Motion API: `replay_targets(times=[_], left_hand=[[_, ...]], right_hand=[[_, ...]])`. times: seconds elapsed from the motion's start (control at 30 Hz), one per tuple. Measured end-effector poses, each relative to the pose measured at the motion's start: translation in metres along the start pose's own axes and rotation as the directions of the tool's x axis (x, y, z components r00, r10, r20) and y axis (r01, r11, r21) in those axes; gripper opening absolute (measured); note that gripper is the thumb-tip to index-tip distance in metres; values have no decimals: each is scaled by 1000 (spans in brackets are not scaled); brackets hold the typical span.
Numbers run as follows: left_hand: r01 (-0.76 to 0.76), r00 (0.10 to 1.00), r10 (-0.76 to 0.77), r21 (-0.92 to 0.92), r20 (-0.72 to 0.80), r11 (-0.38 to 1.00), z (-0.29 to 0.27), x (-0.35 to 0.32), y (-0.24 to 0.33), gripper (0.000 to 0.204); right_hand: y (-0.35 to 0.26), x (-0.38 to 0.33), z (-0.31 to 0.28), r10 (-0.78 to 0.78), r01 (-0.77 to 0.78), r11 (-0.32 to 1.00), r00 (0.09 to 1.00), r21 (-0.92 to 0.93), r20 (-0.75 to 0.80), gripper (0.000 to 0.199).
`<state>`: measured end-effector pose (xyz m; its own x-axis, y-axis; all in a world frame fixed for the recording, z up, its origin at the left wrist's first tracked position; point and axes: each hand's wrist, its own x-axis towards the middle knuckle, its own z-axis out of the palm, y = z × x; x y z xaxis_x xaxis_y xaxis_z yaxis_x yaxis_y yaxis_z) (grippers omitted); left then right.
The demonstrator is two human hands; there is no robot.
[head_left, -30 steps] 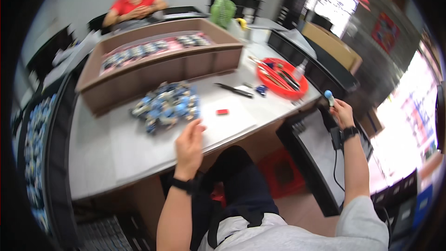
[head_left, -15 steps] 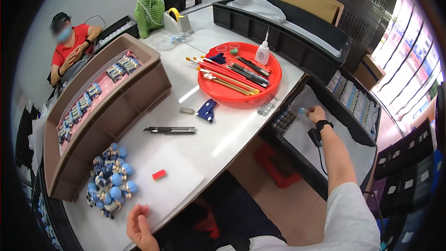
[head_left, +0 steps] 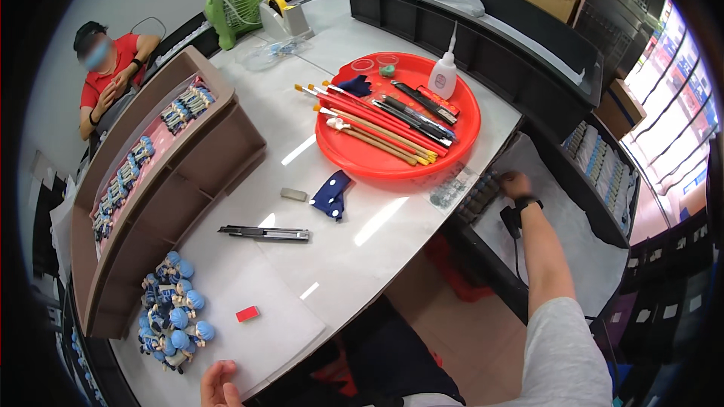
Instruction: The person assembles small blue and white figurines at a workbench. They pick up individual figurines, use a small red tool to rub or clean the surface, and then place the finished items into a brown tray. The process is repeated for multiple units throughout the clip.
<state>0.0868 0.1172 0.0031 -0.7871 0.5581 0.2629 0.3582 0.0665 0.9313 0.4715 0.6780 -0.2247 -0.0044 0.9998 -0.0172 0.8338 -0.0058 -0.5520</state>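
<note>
My right hand [head_left: 515, 185] reaches into a black bin [head_left: 599, 286] lined with white sheeting, at the right of the table. Its fingers are curled and slightly blurred beside a row of small figures [head_left: 477, 197]; whatever they hold is hidden. At the lower edge, my left hand [head_left: 219, 386] is partly in view, empty, its fingers loosely bent and apart. Just beyond it lies a pile of blue-capped figurines [head_left: 177, 309] on the table. A small red block [head_left: 247, 314] rests on white paper [head_left: 283, 324] to their right.
A red round tray [head_left: 377, 169] holds brushes, pens and a white squeeze bottle [head_left: 443, 75]. A utility knife [head_left: 264, 234], a grey block [head_left: 293, 194] and navy dotted cloth [head_left: 330, 196] lie mid-table. A brown bin [head_left: 204, 173] stands left; a person in red [head_left: 113, 75] sits beyond it.
My right hand has moved to the row of figures in the bin; the small blue-topped piece in its fingers is now out of sight. My left hand sits lower in the picture.
</note>
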Motion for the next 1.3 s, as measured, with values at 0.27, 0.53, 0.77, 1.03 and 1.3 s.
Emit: replay_targets(times=[0.27,0.53,0.77,1.03,1.3], left_hand=[[8,1000,-6,-59,25,998,-9,1,-2,29],[-182,977,172,71,129,981,-18,-4,17,22],[-498,866,460,421,198,758,-82,26,56,23],[-468,880,290,585,376,662,-138,103,27,24],[-511,843,488,621,226,595,-130,82,33,21]], right_hand=[[30,28,-13,-335,340,940,929,9,-159,34],[-184,-144,-94,-296,190,543,955,818,-25,26],[-317,-330,-82,-761,195,361,626,912,168,11],[-419,-458,-23,-878,-132,360,286,924,383,14],[-420,-463,14,-903,38,368,254,929,347,20]])
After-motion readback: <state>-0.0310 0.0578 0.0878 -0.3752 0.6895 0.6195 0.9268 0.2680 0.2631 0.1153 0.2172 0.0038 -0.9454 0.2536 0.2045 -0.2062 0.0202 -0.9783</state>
